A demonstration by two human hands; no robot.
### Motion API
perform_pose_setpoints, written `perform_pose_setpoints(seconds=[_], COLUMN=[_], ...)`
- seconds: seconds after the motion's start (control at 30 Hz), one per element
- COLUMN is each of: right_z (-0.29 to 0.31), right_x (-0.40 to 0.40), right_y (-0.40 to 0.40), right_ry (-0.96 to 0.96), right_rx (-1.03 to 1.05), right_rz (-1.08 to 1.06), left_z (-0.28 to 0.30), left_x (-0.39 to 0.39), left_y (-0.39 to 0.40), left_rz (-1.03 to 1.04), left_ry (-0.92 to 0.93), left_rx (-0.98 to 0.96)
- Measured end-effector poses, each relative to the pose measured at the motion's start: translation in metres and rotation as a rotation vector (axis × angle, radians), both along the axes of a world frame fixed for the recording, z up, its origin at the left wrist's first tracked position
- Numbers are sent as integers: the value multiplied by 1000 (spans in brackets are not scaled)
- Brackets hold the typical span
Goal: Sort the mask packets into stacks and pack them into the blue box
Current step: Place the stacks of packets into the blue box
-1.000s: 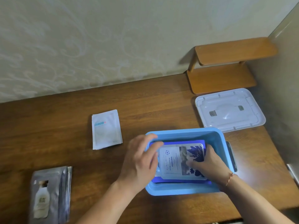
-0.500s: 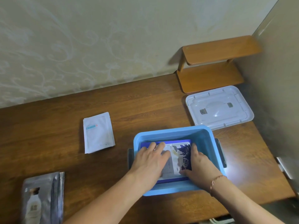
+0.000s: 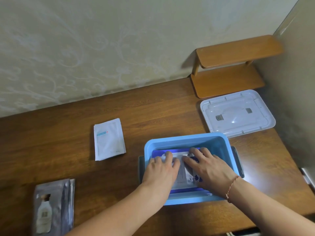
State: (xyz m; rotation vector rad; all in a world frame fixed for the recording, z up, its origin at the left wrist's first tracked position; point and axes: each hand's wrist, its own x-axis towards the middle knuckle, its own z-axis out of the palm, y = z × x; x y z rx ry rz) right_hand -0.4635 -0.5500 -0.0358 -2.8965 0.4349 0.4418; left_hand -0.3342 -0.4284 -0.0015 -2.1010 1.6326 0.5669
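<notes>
The blue box (image 3: 187,139) stands on the wooden table, right of centre. Inside it lies a stack of blue-and-white mask packets (image 3: 183,174). My left hand (image 3: 162,169) and my right hand (image 3: 209,167) both press flat on top of that stack, fingers straight and pointing away from me. A stack of white mask packets (image 3: 109,139) lies on the table left of the box. A stack of silver mask packets (image 3: 52,206) lies at the near left.
The box's white lid (image 3: 237,113) lies upside down behind the box at the right. A small wooden two-tier shelf (image 3: 235,67) stands in the back right corner against the wall. A side panel closes off the right.
Both hands have slid from the sides of the blue-and-white packets onto their top and now press them flat in the box. The camera view has shifted slightly.
</notes>
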Motion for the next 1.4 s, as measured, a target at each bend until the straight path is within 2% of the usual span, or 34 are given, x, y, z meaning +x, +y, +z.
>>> perform_pose_setpoints(seconds=[0.27,0.33,0.47,0.57,0.63,0.7,0.73,0.8,0.87,0.93,1.0,1.07,1.13,1.27,1.4], right_z=[18,35,48,72,81,75,67,39,13,-11,-27,-34,-36,-27,-30], right_x=[2,9,28,56,80,106,121,152,181,204,221,233,243,261,269], right_y=[0,3,26,68,114,168,193,238,272,297,314,326,333,342,347], right_ry=[8,5,-333,-620,-725,-628,-497,-187,47,163,205,215,196,204,207], right_rx=[9,9,132,339,534,873,1039,1176,1269,1385,1415,1385,1343,1301,1270], right_rz=[21,-37,-121,-216,-213,-224,-254,-349,-549,-762,-873,-949,-1024,-1099,-1168], left_z=[8,13,21,19,12,2,-3,-14,-25,-37,-46,-52,-56,-59,-63], left_x=[0,2,15,34,52,73,83,105,127,145,155,161,166,178,186], left_y=[7,22,67,116,159,211,238,288,327,353,364,366,367,370,374], left_rz=[7,-4,33,218,447,709,844,1171,1521,1759,1843,1823,1805,1919,1954], left_ry=[38,103,289,394,382,289,215,103,137,334,572,690,732,817,872], left_rx=[1,-141,-585,-846,-957,-1052,-1091,-1087,-956,-831,-765,-717,-719,-779,-755])
